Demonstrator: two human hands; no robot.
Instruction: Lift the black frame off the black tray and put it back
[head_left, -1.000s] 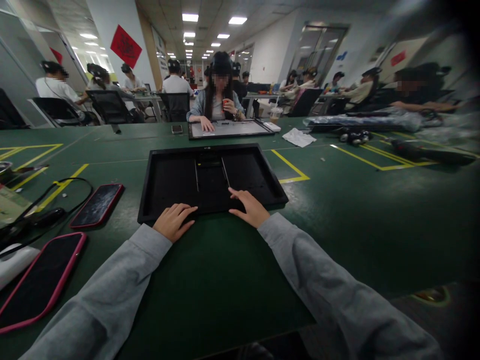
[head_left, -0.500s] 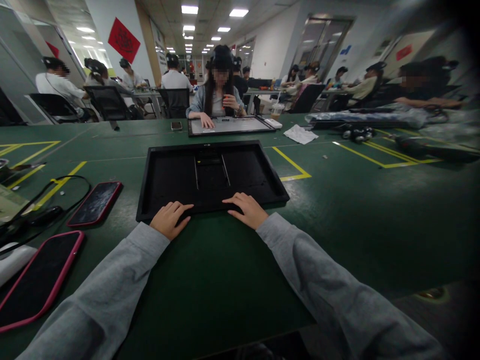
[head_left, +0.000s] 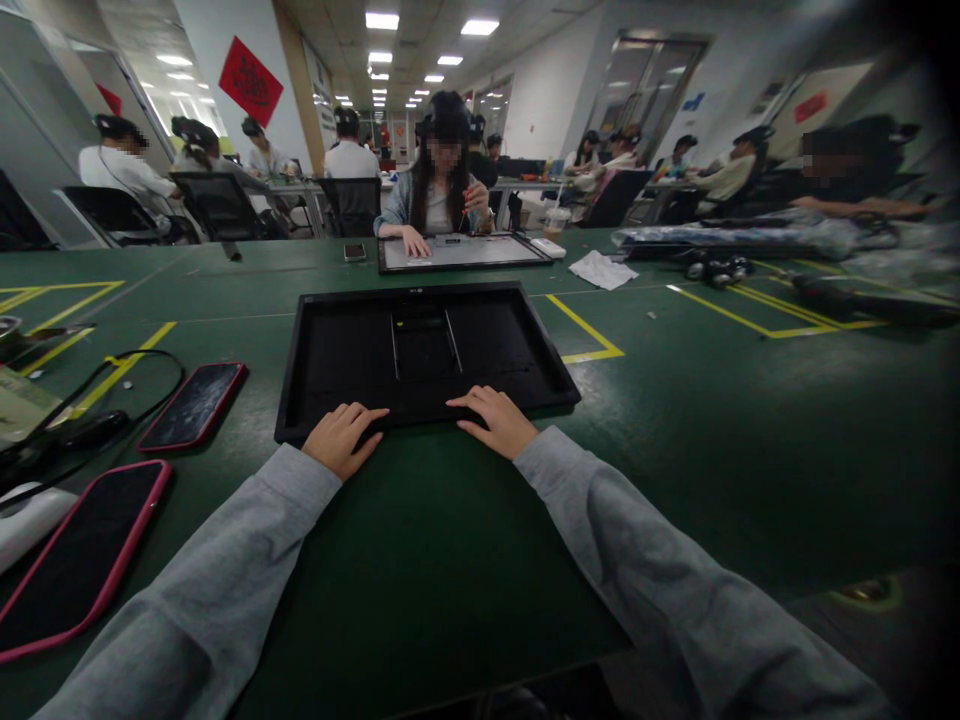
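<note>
A shallow black plastic shell point(head_left: 345, 345), which looks like the back cover of a monitor, lies on the green table with its hollow inside facing up. Two thin metal strips run along a recess in its middle. My left hand point(head_left: 345, 438) rests on the near rim, left of centre, with fingers stretched over it and the thumb apart on the near side. My right hand point(head_left: 496, 420) lies the same way on that rim, right of centre. Neither hand lifts the shell.
Two phones, one point(head_left: 193, 405) behind the other point(head_left: 82, 555), lie at left beside a black cable point(head_left: 169, 375). Across the table point(head_left: 712, 430) a person point(head_left: 442, 180) works over a flat panel point(head_left: 472, 252). Crumpled tissue point(head_left: 602, 269) and plastic-wrapped parts point(head_left: 735, 235) sit to the right.
My hands and the black shell stay in place; the view shifts very slightly. The person opposite has moved the raised hand with the red tool a little to the right.
</note>
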